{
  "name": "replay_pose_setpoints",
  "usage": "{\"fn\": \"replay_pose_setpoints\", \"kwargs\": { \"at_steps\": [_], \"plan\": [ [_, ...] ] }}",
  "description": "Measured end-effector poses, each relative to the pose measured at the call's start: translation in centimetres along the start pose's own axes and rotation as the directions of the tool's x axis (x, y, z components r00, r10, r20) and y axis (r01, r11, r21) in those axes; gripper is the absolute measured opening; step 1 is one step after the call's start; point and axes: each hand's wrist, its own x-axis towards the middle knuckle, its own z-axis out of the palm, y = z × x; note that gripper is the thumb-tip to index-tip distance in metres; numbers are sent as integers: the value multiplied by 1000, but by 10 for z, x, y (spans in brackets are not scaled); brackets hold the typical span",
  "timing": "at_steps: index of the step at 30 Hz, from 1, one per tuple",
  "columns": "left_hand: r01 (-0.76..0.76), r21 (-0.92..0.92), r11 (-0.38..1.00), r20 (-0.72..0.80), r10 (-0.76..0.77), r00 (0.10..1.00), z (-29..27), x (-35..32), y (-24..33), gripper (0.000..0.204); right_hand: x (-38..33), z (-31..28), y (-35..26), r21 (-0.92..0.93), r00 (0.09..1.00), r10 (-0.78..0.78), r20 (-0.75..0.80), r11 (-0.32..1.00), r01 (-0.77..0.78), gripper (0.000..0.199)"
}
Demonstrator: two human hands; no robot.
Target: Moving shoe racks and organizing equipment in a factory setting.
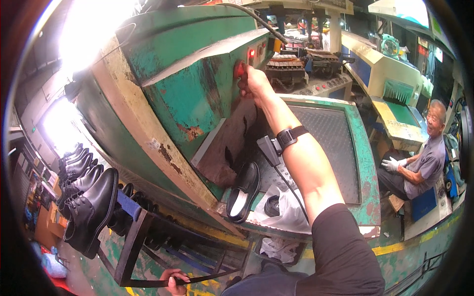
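My right hand is at the side of a green machine housing, its fingers closed around a round red knob. A small red light glows just above. Low on the left, my left hand wraps round a bar of the black metal shoe rack. Black lace-up shoes stand in a row along that rack. A black slip-on shoe with a pale insole lies on the machine's ledge below a dark cloth flap.
Next to the slip-on shoe are a white plastic bag and a ridged metal plate in a green frame. At right, a person in white gloves sits beside another machine. Yellow lines mark the green floor.
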Motion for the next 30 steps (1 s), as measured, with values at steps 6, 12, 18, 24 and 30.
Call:
{"fn": "replay_pose_setpoints", "kwargs": {
  "at_steps": [6, 12, 18, 24, 30],
  "plan": [
    [-120, 54, 991, -46, 122, 991, -6, 6, -23, 47, -16, 2, 37, 512, 978, 21, 209, 849, -128, 34],
    [-4, 64, 998, 144, -5, 989, -15, 7, 5, 52, -150, 18, 93, 577, 846, -50, 531, 753, -317, 31],
    [173, 41, 984, 366, -176, 914, -42, 4, 4, 47, -353, 35, 231, -211, 667, 590, 454, 799, -563, 25],
    [-154, 692, 705, 381, -175, 908, -161, -42, 24, 53, -521, -71, 437, -986, 303, 948, 102, 56, 156, 39],
    [527, 547, 650, -206, -505, 838, -371, -159, -31, 53, -670, -132, 436, -380, 80, 852, -517, -146, -913, 37]
  ]
}}
